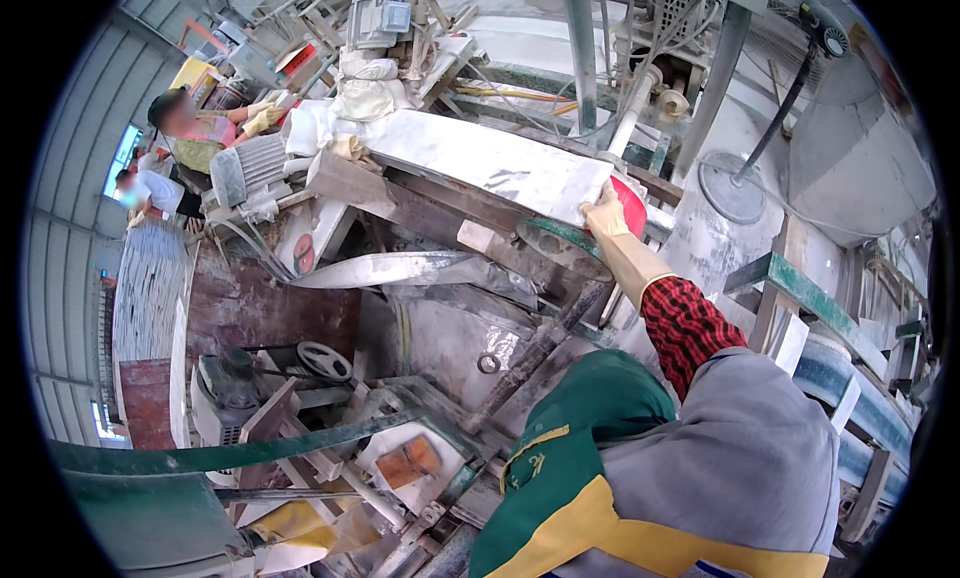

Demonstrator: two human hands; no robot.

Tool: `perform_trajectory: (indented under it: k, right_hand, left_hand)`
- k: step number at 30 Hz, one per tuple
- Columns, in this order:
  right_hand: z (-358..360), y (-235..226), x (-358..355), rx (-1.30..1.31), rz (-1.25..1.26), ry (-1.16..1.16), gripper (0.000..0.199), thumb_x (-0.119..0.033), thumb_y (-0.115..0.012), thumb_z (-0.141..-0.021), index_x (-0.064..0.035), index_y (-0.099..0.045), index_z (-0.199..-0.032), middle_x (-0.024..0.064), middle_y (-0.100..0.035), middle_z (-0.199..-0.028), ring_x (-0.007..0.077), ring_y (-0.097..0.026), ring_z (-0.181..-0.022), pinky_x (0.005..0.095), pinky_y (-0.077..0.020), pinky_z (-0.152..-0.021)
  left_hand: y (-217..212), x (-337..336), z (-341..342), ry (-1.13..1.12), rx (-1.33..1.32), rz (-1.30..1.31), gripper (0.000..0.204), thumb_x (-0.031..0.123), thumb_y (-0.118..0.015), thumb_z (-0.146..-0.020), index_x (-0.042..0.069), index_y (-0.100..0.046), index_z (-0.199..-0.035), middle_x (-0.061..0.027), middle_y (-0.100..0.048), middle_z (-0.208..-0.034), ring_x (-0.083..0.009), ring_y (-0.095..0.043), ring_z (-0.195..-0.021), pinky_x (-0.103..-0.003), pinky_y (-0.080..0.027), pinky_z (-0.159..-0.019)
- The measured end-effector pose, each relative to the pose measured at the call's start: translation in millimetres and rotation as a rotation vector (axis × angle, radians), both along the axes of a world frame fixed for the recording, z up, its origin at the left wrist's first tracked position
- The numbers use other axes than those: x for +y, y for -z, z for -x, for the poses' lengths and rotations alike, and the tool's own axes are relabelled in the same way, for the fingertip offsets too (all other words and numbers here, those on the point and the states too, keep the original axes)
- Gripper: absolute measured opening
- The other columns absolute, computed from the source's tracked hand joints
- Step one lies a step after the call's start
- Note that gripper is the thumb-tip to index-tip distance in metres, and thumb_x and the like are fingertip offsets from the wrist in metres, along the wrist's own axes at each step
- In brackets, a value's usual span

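A long, white, flat slab (490, 158) with faint grey marks slopes down from the upper middle toward the right, resting along machinery. My right hand (604, 216), in a pale yellowish glove with a red-and-black checked sleeve above it, grips the slab's right end. Part of its fingers is hidden at the slab's edge. Just beyond that hand shows a red rounded thing (630, 206), partly covered by the slab. My left hand is out of the picture. Near the slab's far left end is a crumpled pale yellowish glove or cloth (350, 148).
A co-worker (195, 128) in pale gloves stands at the far left, with another person (150, 190) behind. Below the slab are a finned motor (243, 170), a curved metal strip (400, 268) and a spoked wheel (325, 361). A green bar (230, 455) crosses the lower left.
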State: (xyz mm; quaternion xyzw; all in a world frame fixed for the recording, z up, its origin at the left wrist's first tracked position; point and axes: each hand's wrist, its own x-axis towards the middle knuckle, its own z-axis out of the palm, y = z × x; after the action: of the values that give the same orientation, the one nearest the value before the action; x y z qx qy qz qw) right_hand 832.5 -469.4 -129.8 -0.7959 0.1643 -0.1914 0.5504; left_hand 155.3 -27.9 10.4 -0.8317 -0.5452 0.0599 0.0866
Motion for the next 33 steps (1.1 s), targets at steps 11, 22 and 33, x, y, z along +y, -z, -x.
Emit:
perform_trajectory:
  k: [11, 22, 33]
  right_hand:
    - [34.4, -129.1, 10.4, 0.784, 0.039, -0.309, 0.077, -0.038, -0.051, -0.088, -0.01, -0.016, -0.15, 0.0203, -0.066, -0.102, 0.0307, -0.066, -0.09, 0.0402, -0.0513, -0.076]
    - [140.5, -90.4, 100.2, 0.4, -0.299, -0.871, 0.052, -0.012, -0.056, -0.088, -0.0073, -0.044, -0.138, 0.0093, -0.066, -0.073, 0.0129, -0.059, -0.054, 0.0273, -0.0503, -0.052]
    - [132.7, 69.7, 100.9, 0.76, 0.395, -1.299, 0.046, -0.024, -0.062, -0.08, -0.0112, -0.06, -0.124, 0.0138, -0.07, -0.091, 0.0197, -0.068, -0.073, 0.0332, -0.0541, -0.067]
  left_hand:
    - [5.2, -24.1, 32.7, 0.047, 0.309, -0.258, 0.062, 0.036, -0.06, -0.086, 0.004, -0.045, -0.136, -0.0209, -0.049, -0.135, -0.0335, -0.046, -0.125, -0.043, -0.037, -0.103]
    - [30.6, -0.4, 129.1, -0.237, 0.245, -0.403, 0.062, 0.041, -0.055, -0.092, 0.001, -0.042, -0.138, -0.0233, -0.046, -0.137, -0.0349, -0.044, -0.127, -0.044, -0.032, -0.107]
    - [-48.9, -20.3, 108.2, -0.781, -0.173, -0.259, 0.081, 0.063, -0.055, -0.084, 0.005, -0.043, -0.139, -0.0205, -0.052, -0.133, -0.0391, -0.056, -0.112, -0.05, -0.049, -0.088]
